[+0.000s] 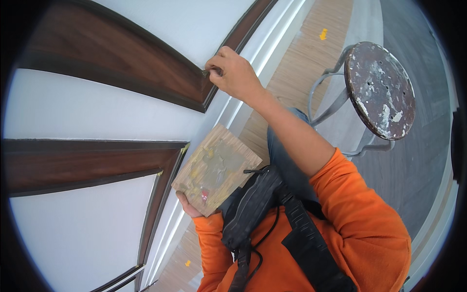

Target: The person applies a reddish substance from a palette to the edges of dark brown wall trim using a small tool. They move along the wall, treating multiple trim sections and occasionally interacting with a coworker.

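Observation:
My right hand (pixel 231 73) is closed at an inner corner of the dark brown wooden moulding (pixel 121 51) framing a white wall panel. Something small and grayish at its fingertips is mostly hidden. Below it, my left hand (pixel 187 204) grips the lower-left edge of a square wooden board (pixel 217 170) smeared with gray and yellowish paste, with a small red-and-white patch near its bottom. A second moulding frame (pixel 78 164) runs lower on the wall, with yellowish bits at its corners.
A round paint-spattered stool (pixel 379 90) with bent gray metal legs stands at my right, beside my bent leg. Wood-look flooring (pixel 304 58) with yellow arrow markers runs along the white baseboard. A black bag (pixel 248 209) is strapped across my front.

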Action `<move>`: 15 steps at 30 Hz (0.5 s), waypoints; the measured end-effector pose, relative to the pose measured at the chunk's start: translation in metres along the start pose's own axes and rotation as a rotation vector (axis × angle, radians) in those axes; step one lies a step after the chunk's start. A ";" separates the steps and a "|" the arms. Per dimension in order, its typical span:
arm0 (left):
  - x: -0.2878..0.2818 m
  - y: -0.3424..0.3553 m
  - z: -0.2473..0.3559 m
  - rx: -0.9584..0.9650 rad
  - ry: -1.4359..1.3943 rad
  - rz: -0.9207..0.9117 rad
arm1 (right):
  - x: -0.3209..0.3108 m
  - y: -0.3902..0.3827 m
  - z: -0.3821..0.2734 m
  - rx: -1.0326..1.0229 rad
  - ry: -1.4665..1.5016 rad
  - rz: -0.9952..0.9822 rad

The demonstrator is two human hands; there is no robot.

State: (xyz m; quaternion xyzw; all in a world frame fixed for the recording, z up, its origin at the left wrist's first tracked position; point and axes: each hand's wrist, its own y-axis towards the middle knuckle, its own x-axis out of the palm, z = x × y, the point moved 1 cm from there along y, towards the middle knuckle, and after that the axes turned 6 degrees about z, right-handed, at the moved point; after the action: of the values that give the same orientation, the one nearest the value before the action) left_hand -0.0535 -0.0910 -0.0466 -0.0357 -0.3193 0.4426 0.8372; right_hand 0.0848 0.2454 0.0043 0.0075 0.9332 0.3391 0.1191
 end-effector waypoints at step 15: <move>-0.032 -0.009 0.006 0.116 -0.025 0.082 | 0.034 -0.060 0.002 0.167 0.210 0.365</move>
State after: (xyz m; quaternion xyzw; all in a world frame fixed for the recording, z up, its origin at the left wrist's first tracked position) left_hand -0.0635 -0.1228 -0.0549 0.0056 -0.3019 0.4947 0.8149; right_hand 0.0558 0.2039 -0.0424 0.1506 0.9485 0.2753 -0.0432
